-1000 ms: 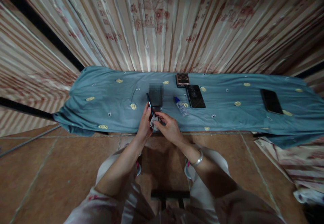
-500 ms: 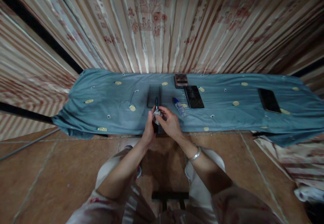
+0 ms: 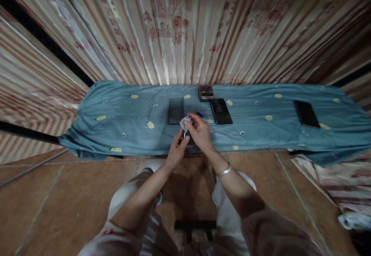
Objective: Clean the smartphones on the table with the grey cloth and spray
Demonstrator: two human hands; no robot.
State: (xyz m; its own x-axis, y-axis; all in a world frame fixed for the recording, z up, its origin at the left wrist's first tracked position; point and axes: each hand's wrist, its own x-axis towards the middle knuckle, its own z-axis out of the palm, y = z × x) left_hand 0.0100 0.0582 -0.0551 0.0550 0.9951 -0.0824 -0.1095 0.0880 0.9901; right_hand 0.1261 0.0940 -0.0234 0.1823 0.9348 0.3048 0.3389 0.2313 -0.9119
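Note:
In my left hand (image 3: 176,148) is a slim dark phone (image 3: 184,134), seen nearly edge-on with a bright glint along its side; the fingers cover much of it. My right hand (image 3: 200,132) pinches a crumpled whitish cloth (image 3: 186,122) against the phone's upper end. Just behind the right hand lies a clear bottle with a blue cap (image 3: 199,114), mostly hidden by that hand. Beyond the left hand a dark flat rectangular item (image 3: 175,111), partly blurred out, rests on the blue-green cloth cover (image 3: 139,111).
To the right of the bottle lies a black phone or tablet (image 3: 221,111), with a small pixelated box-like item (image 3: 206,93) at its upper corner. Another dark phone (image 3: 306,114) is far right. Patterned curtains (image 3: 179,28) hang behind; tiled floor (image 3: 87,202) is below.
Both hands have shifted slightly right, and the phone has tilted. The white cloth has moved up to the phone's upper end. My right hand now covers most of the bottle.

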